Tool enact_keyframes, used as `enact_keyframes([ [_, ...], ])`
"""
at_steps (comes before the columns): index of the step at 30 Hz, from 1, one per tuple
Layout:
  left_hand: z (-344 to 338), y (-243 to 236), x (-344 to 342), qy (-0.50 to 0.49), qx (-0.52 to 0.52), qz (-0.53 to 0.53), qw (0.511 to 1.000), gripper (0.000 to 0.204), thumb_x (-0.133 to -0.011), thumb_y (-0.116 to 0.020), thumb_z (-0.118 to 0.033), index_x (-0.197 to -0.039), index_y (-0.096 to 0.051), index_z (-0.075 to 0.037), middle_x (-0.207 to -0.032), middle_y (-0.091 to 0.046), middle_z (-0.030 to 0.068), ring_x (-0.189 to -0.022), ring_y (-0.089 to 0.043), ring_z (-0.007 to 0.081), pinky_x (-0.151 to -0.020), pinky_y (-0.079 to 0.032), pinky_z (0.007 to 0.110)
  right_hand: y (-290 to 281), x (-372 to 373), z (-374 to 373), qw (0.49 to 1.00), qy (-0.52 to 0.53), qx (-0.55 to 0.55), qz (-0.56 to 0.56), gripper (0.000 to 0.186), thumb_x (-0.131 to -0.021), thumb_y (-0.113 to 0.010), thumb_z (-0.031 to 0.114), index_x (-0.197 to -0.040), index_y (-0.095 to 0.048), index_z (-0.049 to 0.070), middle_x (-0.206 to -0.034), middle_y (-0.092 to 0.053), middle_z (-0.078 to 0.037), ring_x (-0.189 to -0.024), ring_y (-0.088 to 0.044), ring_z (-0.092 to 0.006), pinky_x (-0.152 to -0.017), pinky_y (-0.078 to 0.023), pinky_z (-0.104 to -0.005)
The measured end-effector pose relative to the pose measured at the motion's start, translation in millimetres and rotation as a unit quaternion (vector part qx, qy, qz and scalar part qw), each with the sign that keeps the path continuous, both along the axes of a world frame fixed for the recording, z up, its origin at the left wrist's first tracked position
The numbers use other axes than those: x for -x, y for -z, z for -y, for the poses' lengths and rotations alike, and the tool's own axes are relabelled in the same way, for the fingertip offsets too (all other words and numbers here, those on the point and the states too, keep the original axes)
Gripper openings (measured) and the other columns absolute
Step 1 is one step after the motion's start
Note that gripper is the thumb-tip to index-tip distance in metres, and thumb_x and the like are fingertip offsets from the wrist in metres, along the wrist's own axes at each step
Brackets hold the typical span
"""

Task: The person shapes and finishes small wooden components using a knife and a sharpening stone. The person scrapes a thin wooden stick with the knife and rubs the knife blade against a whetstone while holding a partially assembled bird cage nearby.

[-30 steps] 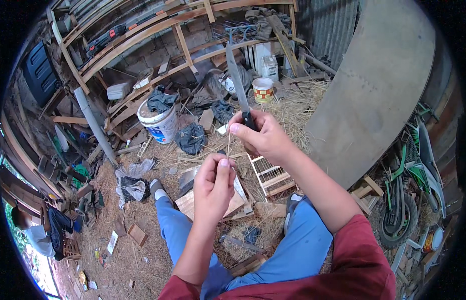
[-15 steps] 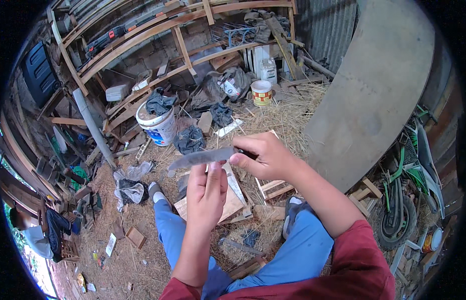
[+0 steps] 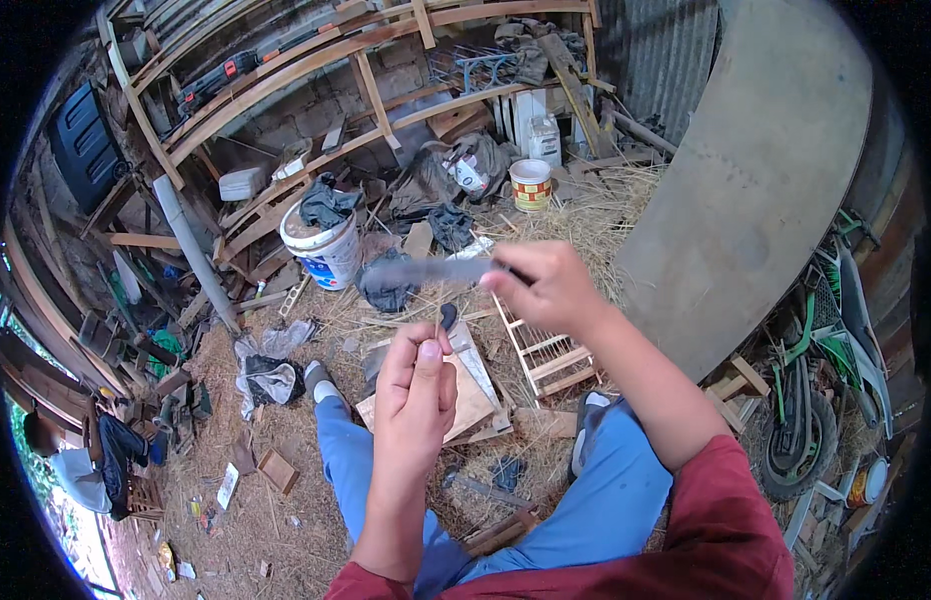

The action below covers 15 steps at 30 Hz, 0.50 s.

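Note:
My right hand [image 3: 548,285] grips the handle of a long knife [image 3: 431,269] whose grey blade points left, blurred by motion. My left hand [image 3: 416,392] is closed around a thin stick that pokes up from between thumb and fingers, just below the blade. Both hands hover over a flat wooden board [image 3: 464,395] lying on the straw between my legs in blue trousers.
A small slatted wooden crate [image 3: 543,350] lies right of the board. A white bucket [image 3: 324,250] and a small yellow-red tub [image 3: 530,184] stand farther off. Wooden shelving with clutter fills the back, a large curved grey sheet [image 3: 776,180] stands right, a green bike [image 3: 826,400] beside it.
The knife swung down from pointing upward to lying level, blade to the left, just above my left hand. My left hand stayed almost in place.

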State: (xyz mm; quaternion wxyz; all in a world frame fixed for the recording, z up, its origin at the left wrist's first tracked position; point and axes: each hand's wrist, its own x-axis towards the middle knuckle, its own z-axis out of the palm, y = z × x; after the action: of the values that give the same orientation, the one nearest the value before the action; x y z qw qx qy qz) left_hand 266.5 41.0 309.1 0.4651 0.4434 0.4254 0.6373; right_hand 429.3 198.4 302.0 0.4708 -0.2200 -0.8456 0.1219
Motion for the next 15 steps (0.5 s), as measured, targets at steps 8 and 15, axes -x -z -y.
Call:
enact_keyframes([
  [8,0,-3,0,0.003,0.029,0.043,0.999,0.015,-0.111,-0.044,-0.025,-0.108,-0.050,-0.012,-0.059,-0.031,-0.0076,-0.043,-0.021,0.0014,-0.038,-0.014,0.022,3,8,12,0.998,-0.047,-0.042,0.029,0.042,-0.094,-0.067,0.046,-0.077,-0.061,0.008,-0.066,-0.060,-0.011,-0.061,-0.064,-0.0326,-0.053,-0.047,-0.0421],
  [15,1,-2,1,-0.037,0.052,0.028,0.998,0.015,-0.110,-0.045,-0.023,-0.108,-0.052,-0.010,-0.058,-0.030,-0.0066,-0.043,-0.022,0.0025,-0.038,-0.015,0.023,-7,11,17,0.991,-0.042,-0.117,0.038,0.045,-0.091,-0.070,0.048,-0.072,-0.057,0.009,-0.062,-0.058,-0.009,-0.057,-0.063,-0.0301,-0.050,-0.045,-0.0402],
])
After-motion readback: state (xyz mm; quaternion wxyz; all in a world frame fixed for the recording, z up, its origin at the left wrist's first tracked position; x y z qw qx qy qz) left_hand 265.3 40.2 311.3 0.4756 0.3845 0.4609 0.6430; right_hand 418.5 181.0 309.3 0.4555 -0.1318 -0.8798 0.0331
